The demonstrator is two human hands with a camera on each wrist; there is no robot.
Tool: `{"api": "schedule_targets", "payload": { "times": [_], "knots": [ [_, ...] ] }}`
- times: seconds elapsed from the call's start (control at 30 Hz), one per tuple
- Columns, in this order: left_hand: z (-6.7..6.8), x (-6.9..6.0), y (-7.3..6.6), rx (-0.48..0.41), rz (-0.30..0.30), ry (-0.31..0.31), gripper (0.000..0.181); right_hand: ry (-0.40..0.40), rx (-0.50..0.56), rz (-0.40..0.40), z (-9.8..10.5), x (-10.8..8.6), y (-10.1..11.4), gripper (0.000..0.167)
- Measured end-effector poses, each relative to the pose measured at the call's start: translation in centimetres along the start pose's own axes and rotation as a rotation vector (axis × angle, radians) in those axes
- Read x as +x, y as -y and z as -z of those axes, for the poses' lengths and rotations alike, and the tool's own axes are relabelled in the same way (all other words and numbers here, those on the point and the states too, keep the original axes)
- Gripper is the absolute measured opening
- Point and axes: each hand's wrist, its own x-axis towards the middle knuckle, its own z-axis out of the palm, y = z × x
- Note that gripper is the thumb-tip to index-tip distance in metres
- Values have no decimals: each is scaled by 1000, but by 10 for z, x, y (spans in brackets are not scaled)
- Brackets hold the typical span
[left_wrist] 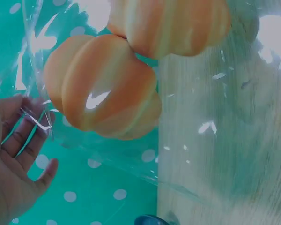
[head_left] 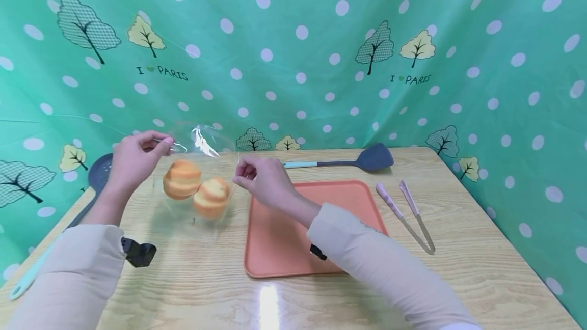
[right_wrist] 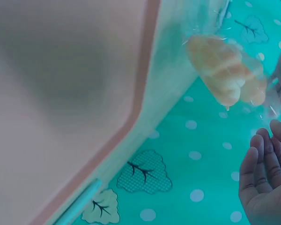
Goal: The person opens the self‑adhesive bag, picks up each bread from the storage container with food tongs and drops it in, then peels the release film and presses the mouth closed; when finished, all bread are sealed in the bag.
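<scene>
In the head view, a clear plastic bag (head_left: 205, 142) hangs over the left part of the table with two orange-brown bread rolls (head_left: 182, 180) (head_left: 211, 198) inside, side by side. My left hand (head_left: 137, 161) pinches the bag's upper left edge between thumb and fingers. At its right edge, my right hand (head_left: 267, 181) pinches the film, fingers curled. The left wrist view shows the rolls (left_wrist: 103, 86) close up through shiny film, beside my left hand (left_wrist: 18, 164). In the right wrist view, the rolls (right_wrist: 220, 68) appear above my right hand (right_wrist: 267, 180).
A pink tray (head_left: 293, 248) lies on the wooden table (head_left: 183, 294), partly under my right forearm. Behind it is a dark spatula (head_left: 375, 158); tongs (head_left: 419, 225) lie to its right. A dark slotted ladle (head_left: 98, 171) lies at the left edge, partly behind my left arm.
</scene>
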Motion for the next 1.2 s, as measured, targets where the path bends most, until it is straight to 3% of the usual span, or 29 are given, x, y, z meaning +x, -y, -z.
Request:
{"api": "schedule_targets", "payload": {
  "times": [0.2,0.4,0.63,0.77,0.97,1.2],
  "knots": [
    [4,-11,0,-146,20,-98,45,-25,21,23,10,7,2,9],
    [3,-20,2,-335,7,-192,25,-36,22,38,18,11,5,7],
    [1,-27,10,-782,-68,-272,9,-39,44,66,24,13,7,6],
    [-2,-34,17,-931,-58,-282,9,-13,64,58,26,14,5,6],
    [-6,-41,22,-1038,-51,-293,10,9,102,73,32,15,4,5],
    [-7,-38,17,-1093,-147,-345,11,-26,129,133,37,16,5,5]
  ]
}}
